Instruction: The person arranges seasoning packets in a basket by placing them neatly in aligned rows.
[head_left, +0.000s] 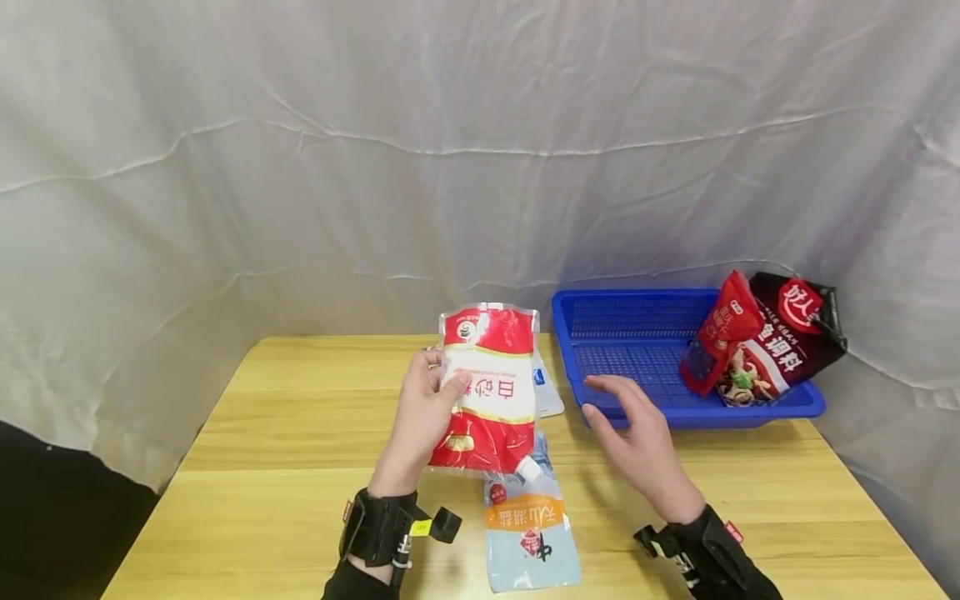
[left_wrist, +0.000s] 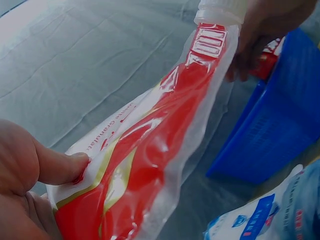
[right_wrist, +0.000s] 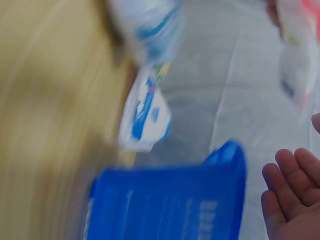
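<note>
In the head view, the left hand [head_left: 423,412] pinches a red-and-white pouch [head_left: 487,392] by its left side, thumb across the front, holding it up over the bench [head_left: 300,417] with its white cap [head_left: 528,468] at the lower right. The right hand [head_left: 637,437] holds nothing; its fingers are extended and parted from the thumb, near the left front corner of the blue basket [head_left: 633,362]. A red packet [head_left: 723,333] and a black packet [head_left: 791,342] lean at the basket's right end, the black one poking past the rim. The pouch, a blue-and-orange packet [head_left: 528,533] and a white-and-blue packet [head_left: 551,396] are outside it, so filling the basket looks partway along. Room remains on the basket's left side; the curtain [head_left: 375,208] closes off the bench's far edge.

In the left wrist view, the thumb presses the pouch's printed face; the basket's wall stands beyond, apart from it.

The right wrist view is blurred, but shows the fingers loosely extended and the palm bare, with a gap between them and the basket's edge.
</note>
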